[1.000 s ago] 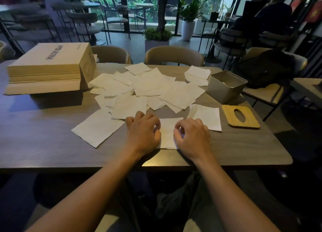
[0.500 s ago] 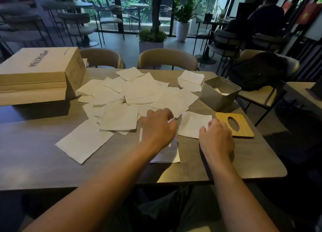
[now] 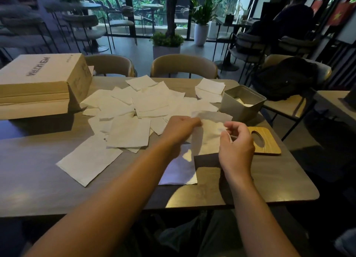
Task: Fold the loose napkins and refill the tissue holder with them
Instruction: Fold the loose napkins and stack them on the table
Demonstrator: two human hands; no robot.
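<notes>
Napkin [image 3: 209, 135] in the air, both hands on it! Left hand [image 3: 180, 128] pinches the sheet's left edge, right hand [image 3: 238, 144] pinches the right edge between thumb and fingertips, fingers curled. It hangs limp between them, just in front of the tissue holder [image 3: 231, 106] and beside the wooden lid [image 3: 269, 146]. Holder sits open, a few sheets inside. Thin paper, I'd say: weightless, floppy, easy to tear or crumple, so corners are the place to grip, lightly, pulled taut. Loose napkins [image 3: 134, 106] cover the table [image 3: 38, 179] behind; a folded napkin [image 3: 179, 170] lies below the hands.
</notes>
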